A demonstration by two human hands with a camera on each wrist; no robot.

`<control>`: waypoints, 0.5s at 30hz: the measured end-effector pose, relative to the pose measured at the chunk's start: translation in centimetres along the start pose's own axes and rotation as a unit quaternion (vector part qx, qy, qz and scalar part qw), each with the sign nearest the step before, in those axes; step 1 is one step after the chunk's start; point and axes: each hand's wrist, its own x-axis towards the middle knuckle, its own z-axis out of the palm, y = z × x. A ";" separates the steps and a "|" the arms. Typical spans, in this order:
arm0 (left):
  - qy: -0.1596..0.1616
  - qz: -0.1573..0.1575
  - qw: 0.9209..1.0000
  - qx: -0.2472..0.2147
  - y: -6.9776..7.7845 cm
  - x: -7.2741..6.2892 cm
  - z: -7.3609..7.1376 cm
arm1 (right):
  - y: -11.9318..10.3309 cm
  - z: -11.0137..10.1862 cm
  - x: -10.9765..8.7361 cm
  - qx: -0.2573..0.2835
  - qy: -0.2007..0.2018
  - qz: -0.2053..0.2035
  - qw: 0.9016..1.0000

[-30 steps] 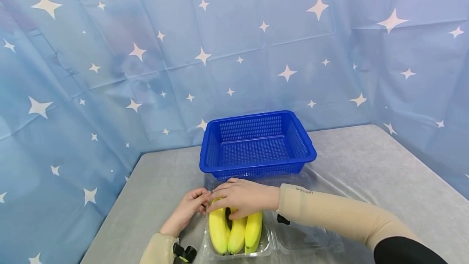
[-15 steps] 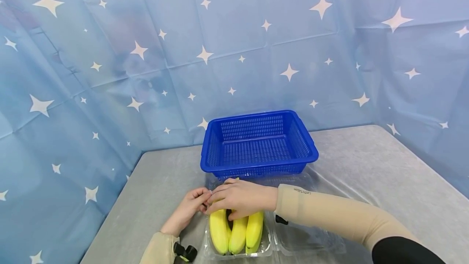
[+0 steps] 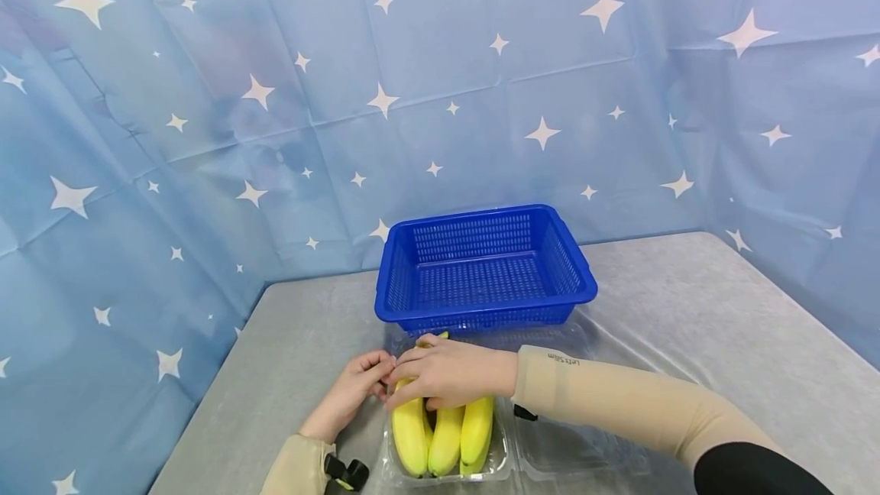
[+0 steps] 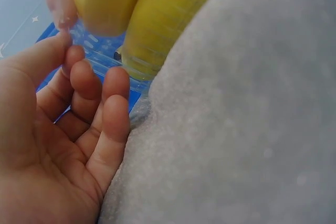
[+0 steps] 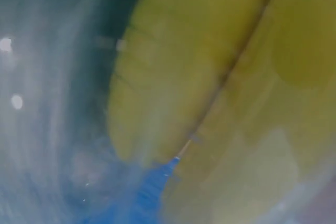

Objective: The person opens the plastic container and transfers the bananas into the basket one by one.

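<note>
Since the earlier frame, we saw, the right hand (image 3: 450,373) had crept slightly left, baring more of a banana's stem end (image 3: 443,335) on the side toward the blue basket (image 3: 485,308) and hiding more of the dark gap between the bananas (image 3: 445,445). These lay in a clear plastic container (image 3: 503,458), just on the near side of the basket. Spread, loosely bent right fingers lay across them; whether they gripped, we could not tell. Near the basket's front left corner, the left hand (image 3: 354,386) had hardly moved, thumb and index tips close together; we could not tell whether they pinched anything.
</note>
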 end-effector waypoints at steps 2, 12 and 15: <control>-0.001 0.002 1.000 0.001 0.0 0.0 0.0 | 0.0 0.1 0.1 -0.009 0.007 -0.005 1.000; -0.004 0.000 1.000 -0.001 0.1 -0.1 0.0 | -0.1 0.5 0.2 -0.039 0.033 -0.019 0.998; -0.003 0.001 1.000 0.000 0.2 -0.1 0.0 | 0.0 0.6 0.3 -0.037 0.035 -0.021 0.998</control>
